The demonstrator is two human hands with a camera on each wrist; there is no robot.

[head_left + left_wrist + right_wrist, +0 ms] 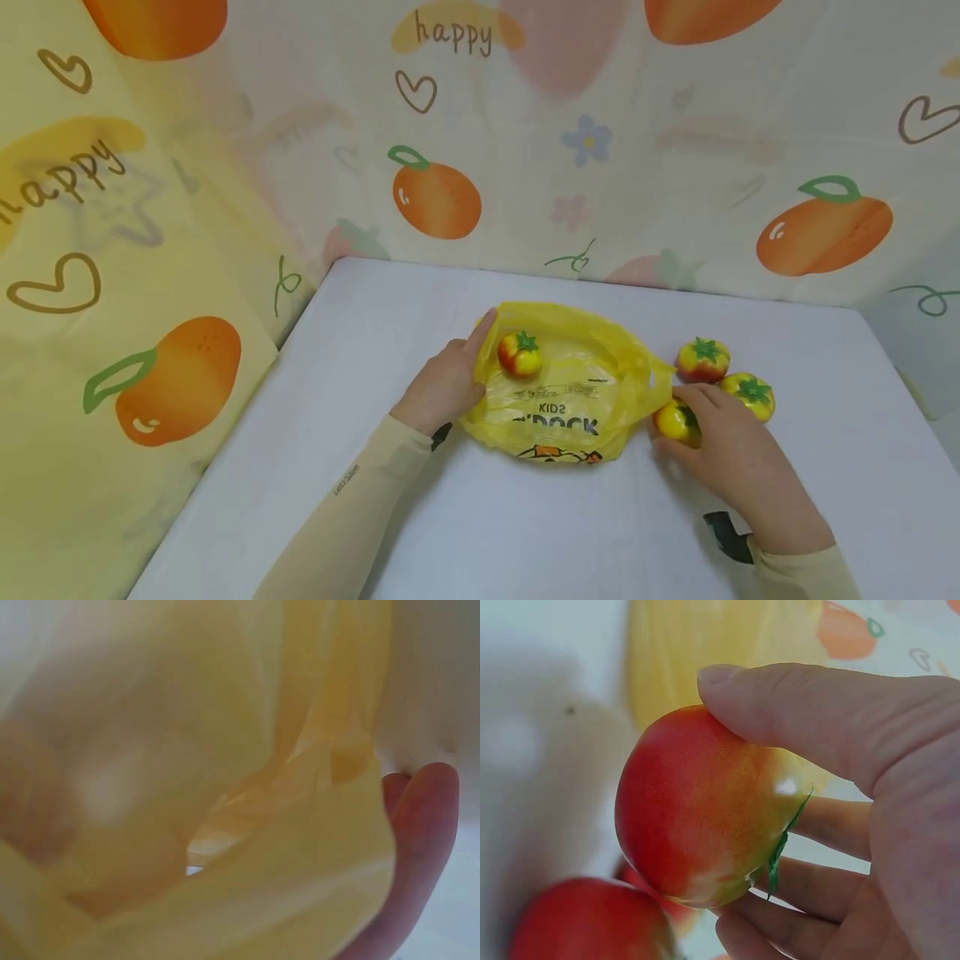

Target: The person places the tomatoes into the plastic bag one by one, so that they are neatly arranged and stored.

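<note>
A yellow plastic bag (558,400) lies with its mouth spread wide, and one red-and-yellow tomato (517,357) with a green leafy top sits inside it. My left hand (442,383) holds the bag's left rim, one finger stretched along the edge; in the left wrist view, fingers (426,817) show beside the yellow film. To the right of the bag, my right hand (731,458) grips another tomato (697,802), thumb on one side and fingers on the other. Two more tomatoes, one behind (702,363) and one beside (752,395) that hand, rest close together.
A white-covered table (525,533) carries everything. Behind it hangs a cloth (517,192) printed with oranges, hearts and flowers, and a similar printed cloth (45,467) closes off the left side.
</note>
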